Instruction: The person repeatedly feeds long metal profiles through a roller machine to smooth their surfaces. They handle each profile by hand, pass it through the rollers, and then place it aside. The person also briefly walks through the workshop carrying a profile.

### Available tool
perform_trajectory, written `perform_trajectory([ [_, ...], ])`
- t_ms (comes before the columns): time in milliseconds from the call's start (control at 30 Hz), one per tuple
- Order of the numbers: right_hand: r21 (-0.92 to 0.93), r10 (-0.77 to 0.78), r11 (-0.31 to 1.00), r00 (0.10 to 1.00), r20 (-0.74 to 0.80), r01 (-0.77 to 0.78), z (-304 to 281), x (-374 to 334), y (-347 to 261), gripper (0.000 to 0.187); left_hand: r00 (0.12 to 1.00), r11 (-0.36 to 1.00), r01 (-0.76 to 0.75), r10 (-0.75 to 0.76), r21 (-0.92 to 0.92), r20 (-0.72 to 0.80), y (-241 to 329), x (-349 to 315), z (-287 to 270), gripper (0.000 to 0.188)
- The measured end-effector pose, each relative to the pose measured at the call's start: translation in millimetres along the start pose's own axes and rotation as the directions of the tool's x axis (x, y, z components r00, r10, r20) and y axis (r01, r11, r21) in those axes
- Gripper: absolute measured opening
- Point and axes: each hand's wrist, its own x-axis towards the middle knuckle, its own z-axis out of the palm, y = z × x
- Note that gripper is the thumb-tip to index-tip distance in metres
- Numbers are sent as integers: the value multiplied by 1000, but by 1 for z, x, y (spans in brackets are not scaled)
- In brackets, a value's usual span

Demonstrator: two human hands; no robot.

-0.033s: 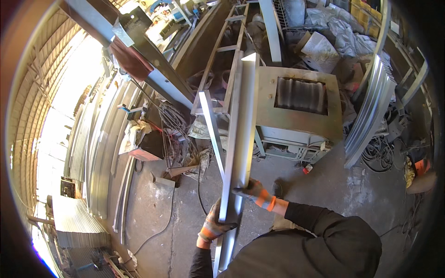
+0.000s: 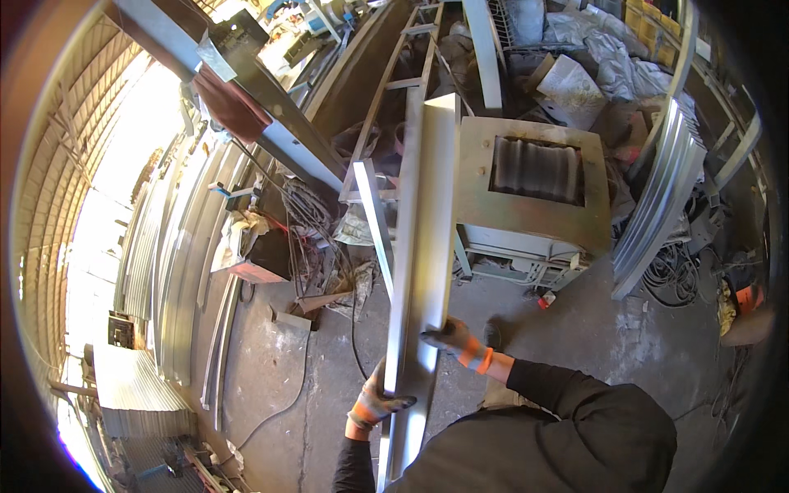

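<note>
A long, grey metal channel [image 2: 431, 238] runs away from my body, its hollow side facing up. My left hand [image 2: 376, 403], in a grey and orange work glove, grips its left edge, with the thumb over the inside. Farther along, my right hand [image 2: 460, 343], in a matching glove, grips the right edge with its fingers closed over the rim. Left of the channel, a narrow bright metal bar [image 2: 374, 218] slants toward it. The channel's far end lies beside a ladder-like metal frame [image 2: 403, 84], and its near end passes in front of my body.
A boxy metal stand [image 2: 526, 215] with a rectangular opening is just right of the channel. Curved metal sheets [image 2: 657, 197] lean at far right, above coiled cable [image 2: 667, 275]. Long metal profiles [image 2: 182, 271] lie left. A loose cable [image 2: 279, 417] crosses the concrete floor.
The channel has rolled slightly in my hands, so more of its inner face shows. My right hand has shifted a little to the right with its edge.
</note>
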Motion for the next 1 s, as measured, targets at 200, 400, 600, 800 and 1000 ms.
perform_trajectory([
  [200,273,185,946,983,-6,-176,-46,48,18,35,905,789,403,-420,-464,72,-31,28,-48,55],
  [400,605,126,779,986,109,-166,-28,29,16,33,942,791,324,-320,-520,100,-51,4,-43,45],
  [600,414,-129,901,991,-24,127,3,-13,30,42,987,879,158,-157,-450,38,-48,-41,-44,47],
  [800,664,-53,742,996,-77,91,-3,38,59,35,996,937,72,-52,-341,66,-55,-33,5,63],
  [1000,133,-243,945,912,-330,300,-18,114,46,40,973,990,-7,38,138,-229,-47,58,17,74],
])
